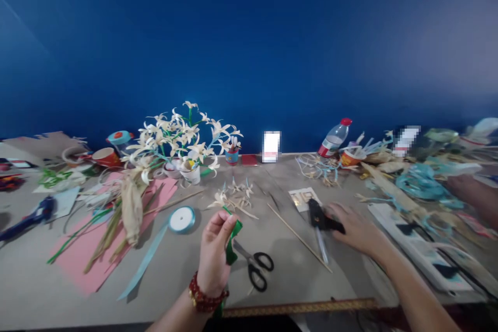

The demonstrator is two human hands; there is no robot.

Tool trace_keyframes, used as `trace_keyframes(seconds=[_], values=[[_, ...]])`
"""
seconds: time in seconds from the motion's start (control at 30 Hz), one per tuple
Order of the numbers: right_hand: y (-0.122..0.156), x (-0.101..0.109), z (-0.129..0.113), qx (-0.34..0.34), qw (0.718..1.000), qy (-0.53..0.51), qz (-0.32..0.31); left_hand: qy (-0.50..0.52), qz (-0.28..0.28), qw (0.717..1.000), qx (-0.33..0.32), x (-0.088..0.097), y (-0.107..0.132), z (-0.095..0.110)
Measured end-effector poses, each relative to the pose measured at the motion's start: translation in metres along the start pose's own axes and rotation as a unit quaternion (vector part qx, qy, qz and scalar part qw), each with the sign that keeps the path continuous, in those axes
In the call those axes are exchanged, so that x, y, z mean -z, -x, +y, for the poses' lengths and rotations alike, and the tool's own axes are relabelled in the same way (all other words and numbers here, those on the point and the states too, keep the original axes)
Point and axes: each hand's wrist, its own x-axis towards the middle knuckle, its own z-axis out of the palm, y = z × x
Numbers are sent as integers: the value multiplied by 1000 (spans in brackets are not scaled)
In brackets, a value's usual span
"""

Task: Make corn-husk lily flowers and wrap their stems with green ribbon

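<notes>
My left hand point(216, 238) is closed in a pinch on a strip of green ribbon point(231, 251), which hangs down past the palm. Black-handled scissors point(257, 265) lie on the table just right of that hand. My right hand point(352, 225) is at the handle of a black glue gun point(318, 212), fingers on one side and thumb on the other. A clear glue stick point(322, 246) shows at the gun. Several pale flower pieces point(233, 197) lie beyond my left hand.
A roll of light blue ribbon point(181, 219), pink paper point(80, 264) and dried husks point(131, 207) lie left. Pale flowers point(190, 132) stand in a cup behind. A thin stick point(295, 233) lies mid-table. A power strip point(420, 249) and another person's hand point(472, 194) are right.
</notes>
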Motion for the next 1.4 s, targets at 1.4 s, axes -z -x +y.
trace_keyframes(seconds=[1.4], values=[[-32, 97, -229, 83, 876, -463, -105, -216, -131, 961, -118, 20, 10, 31]])
